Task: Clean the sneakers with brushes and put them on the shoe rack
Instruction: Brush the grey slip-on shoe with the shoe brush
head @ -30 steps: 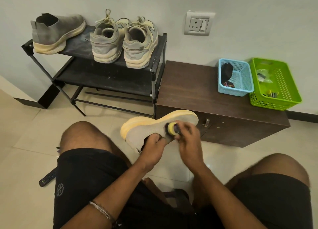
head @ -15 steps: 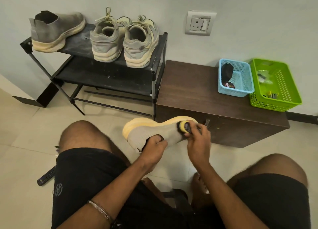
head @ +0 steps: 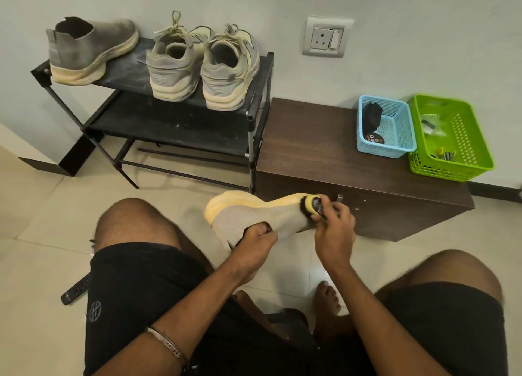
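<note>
Brushing is the step in hand: a grey slip-on sneaker [head: 254, 214] with a yellow sole is held on its side above the floor, between the knees, by the left hand [head: 255, 238], whose fingers are curled into its opening. A small yellow brush [head: 310, 205] is pinched by the right hand [head: 334, 229] and pressed against the toe end. Next, judging by the scene, further strokes are called for, after which the sneaker is to be set on the shoe rack [head: 180, 121] beside its mate [head: 90, 48], where room is left.

left hand [head: 255, 238] grips grey sneaker [head: 254, 214] | right hand [head: 334, 229] presses yellow brush [head: 312, 205] at toe
</note>
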